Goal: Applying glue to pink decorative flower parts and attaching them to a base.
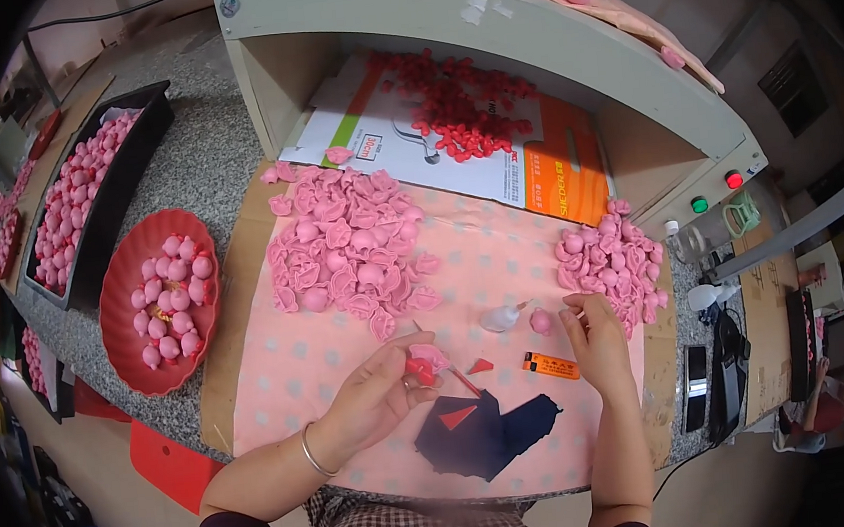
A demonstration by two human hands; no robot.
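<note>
My left hand [378,396] pinches a small pink moulded piece [432,354] together with a red bit [417,370] and a thin stick over the pink dotted cloth [291,375]. My right hand [597,336] hovers with fingers curled beside a small pink ball [542,321] and a white glue bottle [503,318] lying on its side; whether it grips anything I cannot tell. A big heap of pink pieces [349,250] lies behind my left hand, and a smaller heap [614,260] behind my right.
A red bowl [123,290] and a black tray [124,179] on the left hold finished pink figures. Small red parts [464,109] are piled on cardboard under a grey shelf [482,27]. A dark blue cloth [492,433], an orange lighter [551,366] and phones [696,385] lie nearby.
</note>
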